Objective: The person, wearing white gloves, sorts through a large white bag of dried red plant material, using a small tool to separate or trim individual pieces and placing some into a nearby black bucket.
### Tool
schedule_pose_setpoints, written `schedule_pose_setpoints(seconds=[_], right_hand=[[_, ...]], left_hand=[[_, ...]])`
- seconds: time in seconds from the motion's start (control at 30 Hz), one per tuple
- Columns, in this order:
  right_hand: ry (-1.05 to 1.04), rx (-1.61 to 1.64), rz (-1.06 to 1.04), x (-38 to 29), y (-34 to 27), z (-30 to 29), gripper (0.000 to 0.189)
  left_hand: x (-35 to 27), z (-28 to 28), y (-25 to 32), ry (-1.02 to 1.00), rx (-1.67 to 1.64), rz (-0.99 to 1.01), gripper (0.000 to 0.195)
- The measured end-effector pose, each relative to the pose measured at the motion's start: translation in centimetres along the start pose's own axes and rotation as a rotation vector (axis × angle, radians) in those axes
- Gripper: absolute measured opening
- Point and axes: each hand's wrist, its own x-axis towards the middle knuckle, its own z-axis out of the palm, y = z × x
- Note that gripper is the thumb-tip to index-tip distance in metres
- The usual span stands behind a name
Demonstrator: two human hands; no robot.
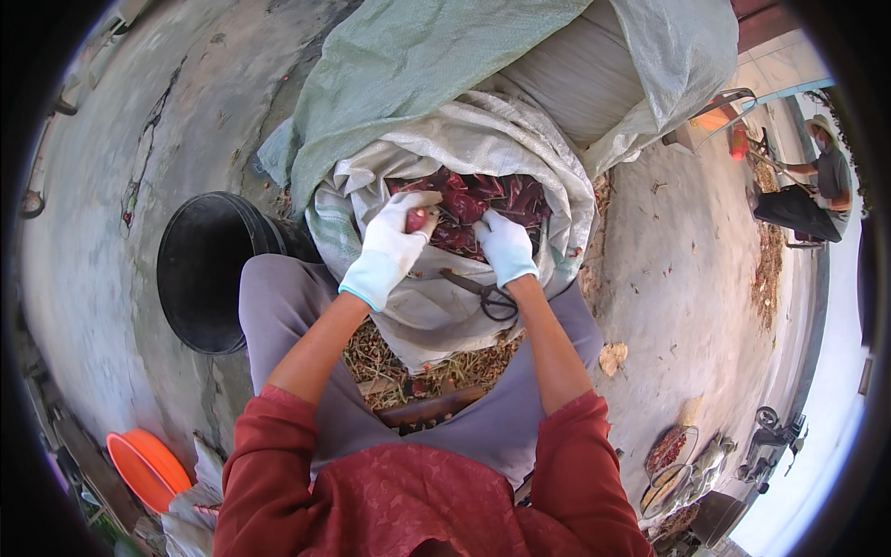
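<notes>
A woven plastic sack (452, 303) with a rolled-down rim stands between my knees. Inside it lie many dried red chili peppers (511, 189). My left hand (393, 233), in a white knit glove, is closed around a red chili pepper (415, 220) above the left side of the opening. Gloved the same way, my right hand (507, 240) reaches into the sack from the right, its fingertips against the peppers and partly hidden by them. A pair of dark metal scissors (480, 292) lies on the near rim, just below my right hand.
A black bucket (202, 271) stands left of my knee. Pale green sacking (445, 63) drapes over a full sack (571, 76) beyond. Stem scraps (379, 365) cover the floor between my legs. An orange basin (146, 470) is lower left. A seated person (828, 181) works far right.
</notes>
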Motion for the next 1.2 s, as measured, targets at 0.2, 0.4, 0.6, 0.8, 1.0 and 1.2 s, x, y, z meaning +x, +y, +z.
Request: schedule_pose_setpoints(seconds=[0.2, 0.4, 0.6, 0.8, 1.0, 1.2], right_hand=[[-0.073, 0.393, -0.132, -2.9, -3.8, -3.7, 0.017], [-0.001, 0.760, 0.089, -2.6, -5.1, -4.6, 0.015], [-0.106, 1.068, 0.205, -2.6, -5.8, -6.0, 0.016], [0.016, 1.079, 0.132, -2.5, -6.8, -4.9, 0.012], [-0.270, 1.714, 0.414, -2.4, -4.9, -3.7, 0.010], [-0.381, 2.195, 0.538, -1.6, -3.1, -2.4, 0.010]], left_hand=[[-0.7, 1.6, 0.0, -0.205, 0.577, 0.392, 0.066], [-1.4, 3.3, -0.8, -0.228, 0.014, -0.046, 0.042], [-1.4, 3.3, 0.8, -0.267, -0.565, -0.368, 0.032], [-1.5, 2.1, 2.8, -0.335, -0.514, -0.506, 0.024], [-1.7, 1.1, 2.7, -0.391, -0.619, -0.496, 0.019], [-1.8, 1.0, 2.7, -0.342, -0.690, -0.453, 0.014]])
